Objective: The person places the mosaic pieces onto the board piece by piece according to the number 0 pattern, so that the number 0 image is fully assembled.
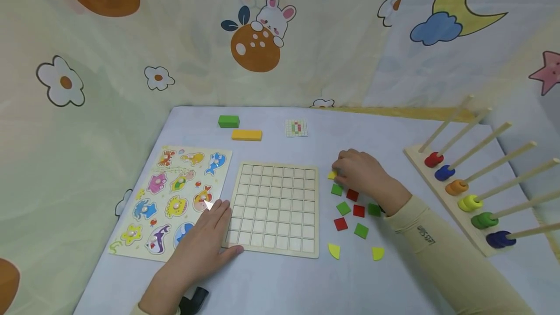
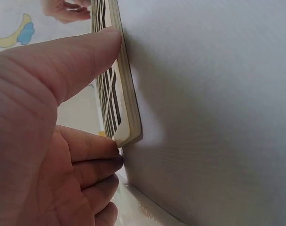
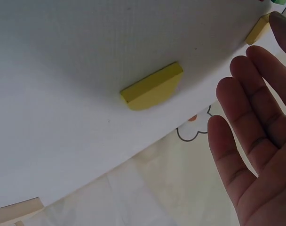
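My left hand [image 1: 207, 232] rests at the near left corner of the wooden grid board [image 1: 275, 208], its fingers along the left side. In the left wrist view its thumb [image 2: 86, 56] lies on the board's edge and a fingertip touches the corner. On the right, my right hand [image 1: 360, 171] reaches low over the table beside a yellow piece [image 1: 332, 175]. Its fingers [image 3: 246, 108] are loosely bent and spread from the thumb in the right wrist view. A yellow piece [image 3: 259, 29] shows beside the thumb there, and a yellow quarter-round piece [image 3: 152, 87] lies apart.
Several green squares [image 1: 343, 208] and red squares [image 1: 341, 224] lie right of the board. An animal puzzle [image 1: 146, 174] stands left, with a peg rack [image 1: 463, 213] on the right. A pattern card [image 1: 296, 128], a green block [image 1: 229, 121] and an orange block [image 1: 247, 135] sit behind.
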A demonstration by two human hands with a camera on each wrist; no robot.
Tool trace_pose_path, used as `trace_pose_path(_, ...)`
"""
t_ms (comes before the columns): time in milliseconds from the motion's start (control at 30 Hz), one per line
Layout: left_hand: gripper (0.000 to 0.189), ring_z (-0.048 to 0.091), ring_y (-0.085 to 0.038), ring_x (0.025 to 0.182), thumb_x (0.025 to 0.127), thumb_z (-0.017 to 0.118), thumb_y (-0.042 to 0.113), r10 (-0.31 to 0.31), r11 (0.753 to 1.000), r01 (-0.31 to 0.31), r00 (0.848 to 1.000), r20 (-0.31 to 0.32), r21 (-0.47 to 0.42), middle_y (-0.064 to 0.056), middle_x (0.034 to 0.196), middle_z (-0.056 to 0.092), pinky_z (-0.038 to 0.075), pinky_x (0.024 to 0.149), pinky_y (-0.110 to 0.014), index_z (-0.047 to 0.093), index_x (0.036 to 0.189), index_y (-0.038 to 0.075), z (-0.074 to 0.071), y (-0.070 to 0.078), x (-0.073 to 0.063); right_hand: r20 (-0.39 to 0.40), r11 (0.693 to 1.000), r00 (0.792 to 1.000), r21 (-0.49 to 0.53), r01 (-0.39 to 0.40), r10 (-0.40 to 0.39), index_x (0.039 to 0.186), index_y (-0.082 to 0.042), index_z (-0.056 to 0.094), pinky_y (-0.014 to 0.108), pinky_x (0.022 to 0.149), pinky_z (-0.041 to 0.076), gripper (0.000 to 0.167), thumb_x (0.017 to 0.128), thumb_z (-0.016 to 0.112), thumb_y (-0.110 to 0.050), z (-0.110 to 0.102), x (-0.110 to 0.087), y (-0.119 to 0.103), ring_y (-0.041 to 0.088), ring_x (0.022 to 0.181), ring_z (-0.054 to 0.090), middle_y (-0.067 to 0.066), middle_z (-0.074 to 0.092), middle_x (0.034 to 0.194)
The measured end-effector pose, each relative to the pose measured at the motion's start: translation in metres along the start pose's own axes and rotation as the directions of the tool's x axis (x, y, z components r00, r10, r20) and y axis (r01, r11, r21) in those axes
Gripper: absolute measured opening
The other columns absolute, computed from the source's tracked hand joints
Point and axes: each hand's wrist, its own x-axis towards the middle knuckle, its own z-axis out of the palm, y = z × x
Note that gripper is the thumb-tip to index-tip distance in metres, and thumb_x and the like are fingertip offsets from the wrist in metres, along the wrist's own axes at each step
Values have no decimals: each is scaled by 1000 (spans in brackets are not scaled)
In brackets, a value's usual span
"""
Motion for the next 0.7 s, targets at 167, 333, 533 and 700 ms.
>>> trace_pose_path(167, 102, 27, -35, 161, 87, 77, 62, -4, 1000, 4, 1000, -1, -2, -13, 171, 33, 31, 129, -54, 39, 160, 3, 1, 0, -1, 3, 1000, 1000, 0, 9, -9, 104, -11, 82, 39, 77, 61, 22, 84, 88, -17, 2, 0, 0, 22, 90, 64, 4, 72, 98)
trace_pose_path(333, 102, 26, -34, 162, 86, 77, 62, -9, 1000, 9, 1000, 2, -6, -13, 172, 32, 31, 129, -54, 38, 161, 4, 2, 0, -1, -4, 1000, 1000, 3, 19, -19, 103, -10, 82, 39, 77, 61, 21, 85, 88, -16, 3, 0, 0, 21, 88, 63, 4, 72, 96)
trace_pose_path(533, 102, 26, -34, 162, 86, 77, 62, -7, 1000, 7, 1000, -4, -5, -13, 171, 33, 32, 129, -54, 38, 161, 3, 1, 0, -1, -5, 1000, 1000, -3, 10, -10, 103, -9, 82, 39, 77, 61, 20, 85, 88, -17, 2, 0, -1, 22, 89, 63, 5, 72, 97)
trace_pose_path(700, 102, 26, -34, 162, 87, 77, 61, -9, 1000, 9, 1000, -4, -14, -13, 171, 33, 32, 129, -54, 38, 161, 3, 0, 1, -1, -14, 1000, 1000, -8, 4, -4, 104, -9, 81, 39, 79, 61, 22, 85, 88, -18, 1, 0, -4, 22, 91, 63, 5, 73, 99)
